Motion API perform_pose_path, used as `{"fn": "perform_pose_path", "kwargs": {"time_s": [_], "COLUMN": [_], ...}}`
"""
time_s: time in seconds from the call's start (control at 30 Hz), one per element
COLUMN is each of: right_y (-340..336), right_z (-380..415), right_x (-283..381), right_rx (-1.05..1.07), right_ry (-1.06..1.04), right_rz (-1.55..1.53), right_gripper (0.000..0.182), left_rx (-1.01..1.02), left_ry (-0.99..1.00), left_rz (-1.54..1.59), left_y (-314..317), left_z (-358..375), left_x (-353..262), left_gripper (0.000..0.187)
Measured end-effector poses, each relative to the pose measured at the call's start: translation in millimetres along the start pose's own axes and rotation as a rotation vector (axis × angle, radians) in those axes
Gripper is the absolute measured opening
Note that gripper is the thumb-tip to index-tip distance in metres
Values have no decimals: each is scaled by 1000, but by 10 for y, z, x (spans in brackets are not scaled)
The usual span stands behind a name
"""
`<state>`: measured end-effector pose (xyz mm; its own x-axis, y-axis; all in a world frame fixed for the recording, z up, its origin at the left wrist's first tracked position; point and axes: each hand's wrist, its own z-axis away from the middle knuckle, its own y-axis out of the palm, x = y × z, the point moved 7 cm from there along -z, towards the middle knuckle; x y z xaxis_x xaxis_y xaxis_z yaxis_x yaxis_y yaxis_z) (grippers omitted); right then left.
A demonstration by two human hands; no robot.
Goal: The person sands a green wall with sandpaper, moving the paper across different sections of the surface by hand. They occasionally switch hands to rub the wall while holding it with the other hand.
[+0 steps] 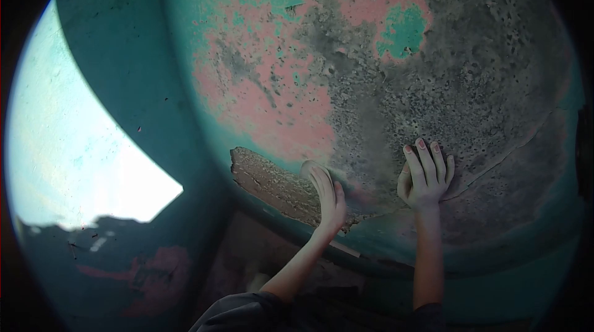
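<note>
My left hand [329, 199] presses against the patchy wall [365, 121], beside the right end of a bare rough brown strip [272, 180]. Its fingers are held together and bent, and a pale rounded edge shows at the fingertips; I cannot make out what it is. My right hand [426, 177] lies on the grey, pitted part of the wall with its fingers stretched out and a little apart, holding nothing. Both hands look pale, as if dusty. Around them the wall shows pink and green paint patches, and a thin crack [495, 165] runs up rightward from my right hand.
A teal side wall [117, 60] meets the patchy surface at the left, with bright sunlight [86, 146] on it and a pink patch [158, 279] lower down. Below the patchy wall runs a ledge edge [345, 249] over a dark, shadowed area.
</note>
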<state>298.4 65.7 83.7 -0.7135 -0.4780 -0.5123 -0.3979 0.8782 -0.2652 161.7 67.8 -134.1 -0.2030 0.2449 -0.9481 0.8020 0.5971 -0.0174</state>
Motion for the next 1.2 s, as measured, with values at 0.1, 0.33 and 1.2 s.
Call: {"fn": "perform_pose_path", "kwargs": {"time_s": [0.1, 0.33, 1.2], "right_y": [-6, -8, -32], "right_z": [8, 2, 308], "right_x": [9, 7, -23], "right_rx": [11, -3, 23], "right_ry": [1, -2, 24], "right_rz": [4, 11, 2], "right_gripper": [35, 35, 39], "left_rx": [211, -26, 49], "left_ry": [129, -14, -17], "left_rz": [-66, 36, 91], "left_y": [410, -165, 347], "left_z": [518, -189, 323], "left_x": [67, 145, -83], "left_gripper": [66, 68, 73]}}
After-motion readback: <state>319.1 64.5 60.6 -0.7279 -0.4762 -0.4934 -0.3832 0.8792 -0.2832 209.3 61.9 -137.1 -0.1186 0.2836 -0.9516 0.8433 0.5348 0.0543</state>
